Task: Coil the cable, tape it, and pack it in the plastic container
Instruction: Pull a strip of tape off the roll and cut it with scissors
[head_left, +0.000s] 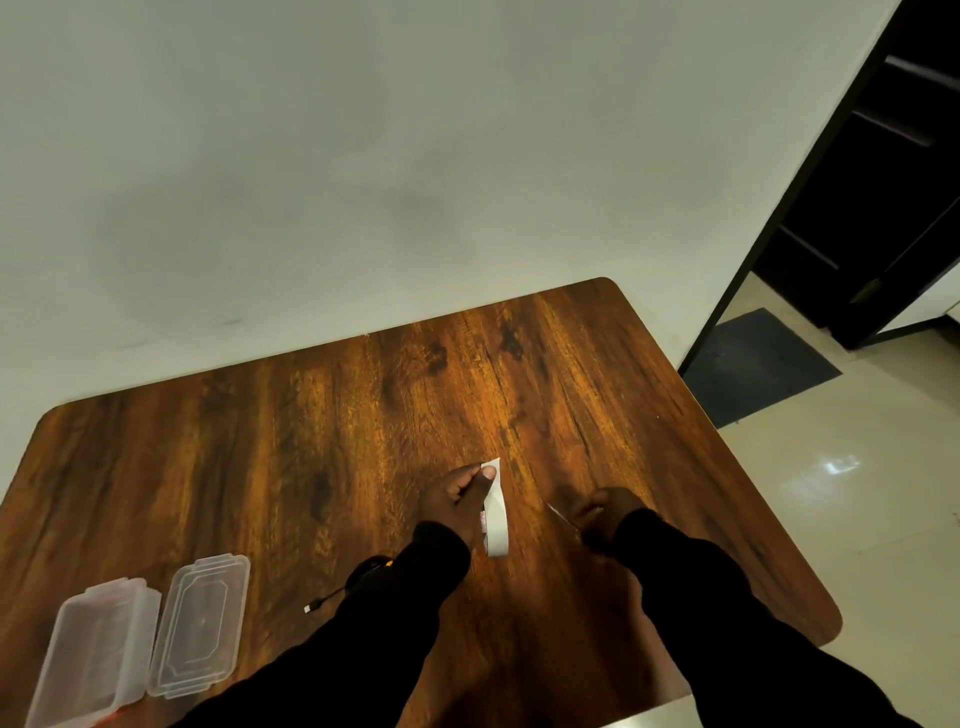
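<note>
Glossy wood table, seemingly laminate

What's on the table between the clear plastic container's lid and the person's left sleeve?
In the head view, a black cable with a small white plug lies on the wooden table between the clear lid and the dark left sleeve.

We see the cable mostly hidden under the left sleeve; the right hand blurs its tool.
</note>
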